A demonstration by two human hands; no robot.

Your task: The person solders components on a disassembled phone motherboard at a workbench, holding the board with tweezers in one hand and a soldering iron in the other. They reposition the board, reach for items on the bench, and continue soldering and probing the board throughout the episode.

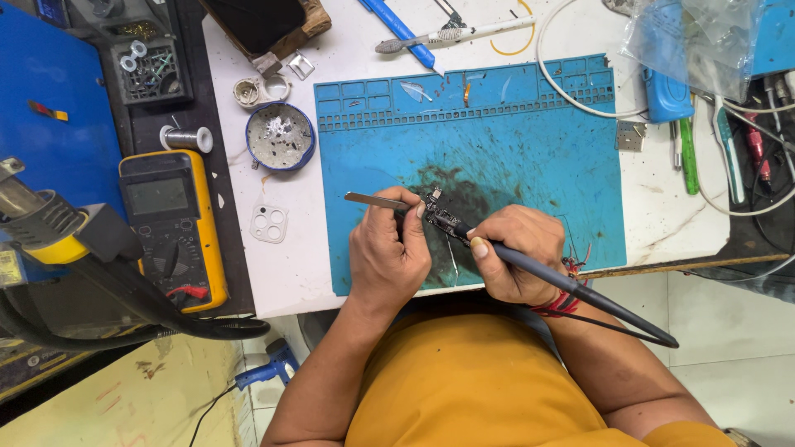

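My left hand [387, 255] pinches metal tweezers [373, 199] whose handle end sticks out to the left. My right hand [515, 251] grips a black soldering iron [580, 291]; its cable trails off to the lower right. The iron's tip meets a small dark circuit board [439, 213] held between the two hands, just above a blue work mat [497, 141] with a sooty patch in its middle. How the board is held is partly hidden by my fingers.
A yellow multimeter [170, 228] lies at the left, near a round tin [280, 136] and a solder spool [186, 138]. A white camera frame part [268, 223] lies beside the mat. Tools, white cable [571, 99] and a plastic bag [691, 37] crowd the upper right.
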